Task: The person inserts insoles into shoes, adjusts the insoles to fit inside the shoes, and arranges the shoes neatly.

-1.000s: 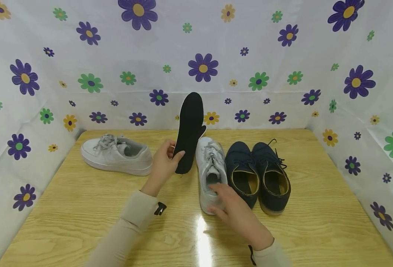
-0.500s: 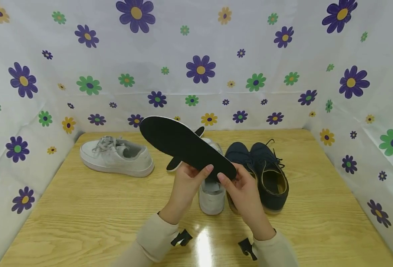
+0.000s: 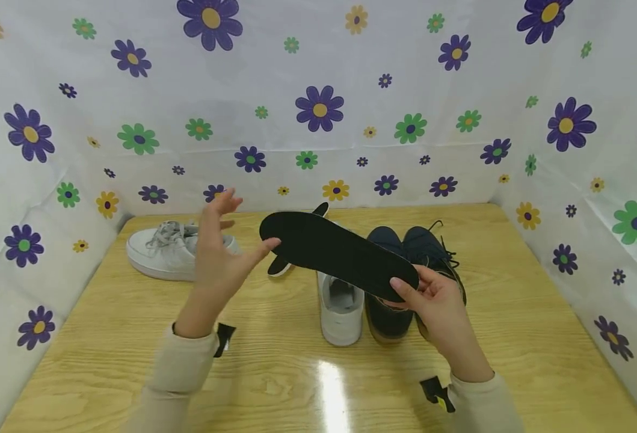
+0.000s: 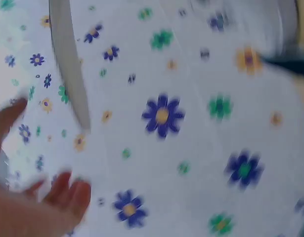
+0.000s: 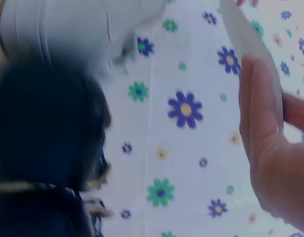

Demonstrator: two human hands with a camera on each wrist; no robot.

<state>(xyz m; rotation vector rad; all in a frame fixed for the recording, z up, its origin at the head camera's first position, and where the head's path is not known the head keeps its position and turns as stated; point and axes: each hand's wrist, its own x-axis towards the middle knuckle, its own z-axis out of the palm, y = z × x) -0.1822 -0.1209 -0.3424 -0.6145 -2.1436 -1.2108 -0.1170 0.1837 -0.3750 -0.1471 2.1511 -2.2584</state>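
My right hand (image 3: 443, 310) pinches one end of a black insole (image 3: 345, 252), thumb on top and fingers beneath. The insole is held slantwise above the shoes; its pale underside edge shows in the right wrist view. At its other end my left hand (image 3: 215, 264) has its fingers spread and thumb extended. In the left wrist view that hand (image 4: 48, 210) appears apart from the insole (image 4: 67, 64). Below the held insole stands a white sneaker (image 3: 341, 325), partly covered. Behind lies a second insole (image 3: 280, 265), black with a white edge.
Another white sneaker (image 3: 158, 252) stands at the left, partly behind my left hand. Two navy shoes, a nearer-left one (image 3: 387, 322) and a right one (image 3: 425, 243), stand side by side at the right. A flowered cloth (image 3: 275, 78) encloses the wooden table (image 3: 275, 373).
The left hand first held the insole upright, then both hands gripped it. Now the left has let go and moved left, while the right has carried the insole slightly right.
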